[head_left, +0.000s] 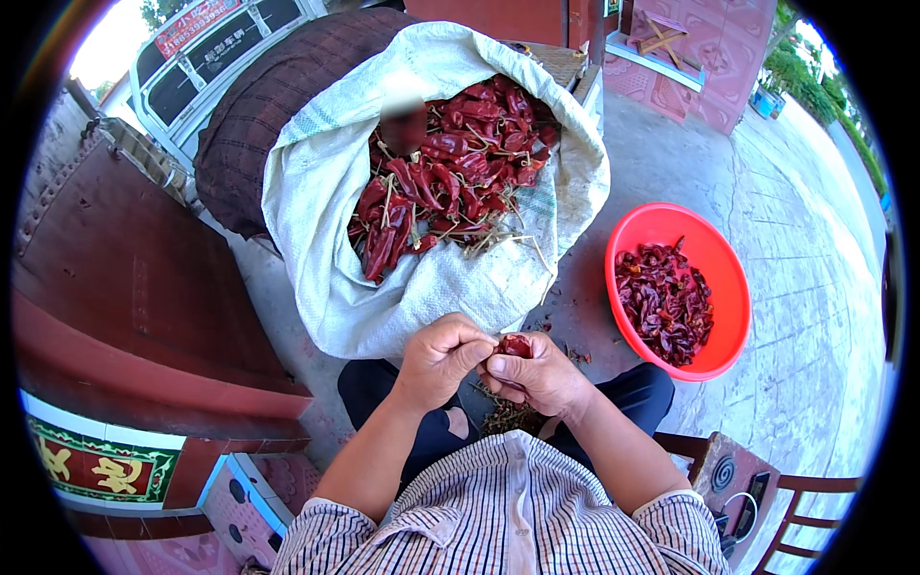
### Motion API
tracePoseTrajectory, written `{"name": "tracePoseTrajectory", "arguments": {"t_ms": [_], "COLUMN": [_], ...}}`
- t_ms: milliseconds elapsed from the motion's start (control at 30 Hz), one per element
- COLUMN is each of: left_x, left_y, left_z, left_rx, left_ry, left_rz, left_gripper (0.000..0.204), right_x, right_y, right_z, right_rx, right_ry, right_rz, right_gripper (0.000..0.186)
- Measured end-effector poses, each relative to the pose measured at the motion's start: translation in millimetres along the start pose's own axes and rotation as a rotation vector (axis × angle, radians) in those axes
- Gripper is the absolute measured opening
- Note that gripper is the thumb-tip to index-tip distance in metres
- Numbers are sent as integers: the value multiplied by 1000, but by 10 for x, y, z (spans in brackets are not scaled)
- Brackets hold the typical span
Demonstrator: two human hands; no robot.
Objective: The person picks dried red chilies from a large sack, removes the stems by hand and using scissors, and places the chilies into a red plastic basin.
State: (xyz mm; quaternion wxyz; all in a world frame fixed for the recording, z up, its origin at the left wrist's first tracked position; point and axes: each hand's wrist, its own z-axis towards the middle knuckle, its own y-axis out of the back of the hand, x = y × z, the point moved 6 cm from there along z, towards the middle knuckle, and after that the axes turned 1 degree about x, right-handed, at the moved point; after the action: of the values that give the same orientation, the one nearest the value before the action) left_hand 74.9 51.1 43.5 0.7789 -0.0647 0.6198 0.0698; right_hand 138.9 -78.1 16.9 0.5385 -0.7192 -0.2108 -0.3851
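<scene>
In front of my lap my right hand [546,376] is closed around a dark red dried chili pepper [515,345]. My left hand [443,362] meets it from the other side, thumb and finger pinched together at the chili's edge; what lies between those fingertips is too small to make out. Just beyond both hands gapes a white woven sack [321,206], its rim rolled back. Whole dried chilies [465,144] with pale stems fill it. On the right a red plastic basin [733,287] holds a heap of dark chilies [666,302].
A bulging dark brown sack [259,125] leans behind the white one, with a vehicle [206,62] farther back. Brown-red door panels [144,278] stand at left. Stem scraps [513,417] litter the ground between my legs. A small stand [733,484] with a dark coil is at lower right.
</scene>
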Motion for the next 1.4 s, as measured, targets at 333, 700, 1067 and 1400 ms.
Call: {"name": "tracePoseTrajectory", "arguments": {"t_ms": [333, 700, 1067, 1400], "left_x": [294, -435, -666, -678], "left_y": [-226, -31, 943, 855], "left_z": [-123, 439, 1436, 699], "left_rx": [-159, -99, -443, -499], "left_ry": [255, -108, 94, -391], "left_rz": [-772, 750, 1380, 1011], "left_gripper": [25, 30, 57, 45], "right_x": [145, 1454, 613, 453], "right_y": [-58, 1578, 1277, 473], "right_z": [-114, -1048, -787, -144], "right_rx": [203, -907, -537, -303], "right_ry": [-54, 303, 218, 218], "right_rz": [-139, -1471, -1143, -911], "right_gripper": [19, 47, 32, 30]}}
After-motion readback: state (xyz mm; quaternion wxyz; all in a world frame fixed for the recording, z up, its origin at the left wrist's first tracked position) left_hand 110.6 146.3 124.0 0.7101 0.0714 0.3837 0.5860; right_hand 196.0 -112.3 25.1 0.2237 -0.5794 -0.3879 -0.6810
